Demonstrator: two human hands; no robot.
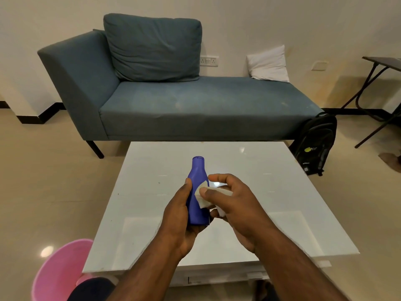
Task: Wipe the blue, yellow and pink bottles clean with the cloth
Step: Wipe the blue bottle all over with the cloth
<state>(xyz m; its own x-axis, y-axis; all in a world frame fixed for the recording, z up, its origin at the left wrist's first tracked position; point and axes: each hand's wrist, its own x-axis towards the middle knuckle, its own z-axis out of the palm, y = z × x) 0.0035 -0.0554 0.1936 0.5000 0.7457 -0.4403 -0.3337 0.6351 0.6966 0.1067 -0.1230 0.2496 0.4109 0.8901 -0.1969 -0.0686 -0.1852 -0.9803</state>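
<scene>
In the lower centre of the frame the blue bottle (198, 192) is held above the white desk (282, 192), its long axis running nearly upright with the open, capless neck toward the top of the frame and tipped a little away from the person. The left hand (184, 216) grips its lower body from the left and from beneath, thumb lying up the bottle's left flank. The right hand (230, 203) comes in from the right side of the frame and pinches a small white cloth (202, 197) between thumb and fingers, pressing it against the bottle's right face about midway up. So the bottle lies just to the left of the wiping hand, touching it through the cloth, and any stroke would most likely run along the upright axis, up toward the neck or down toward the base. No label or print can be read on the bottle. The black backpack (315, 144) at right centre, leaning by the blue-grey sofa (195, 101), carries a yellow-green logo with letters too small to make out. A pink bucket (58, 272) sits at lower left. The yellow and pink bottles are not in view.
</scene>
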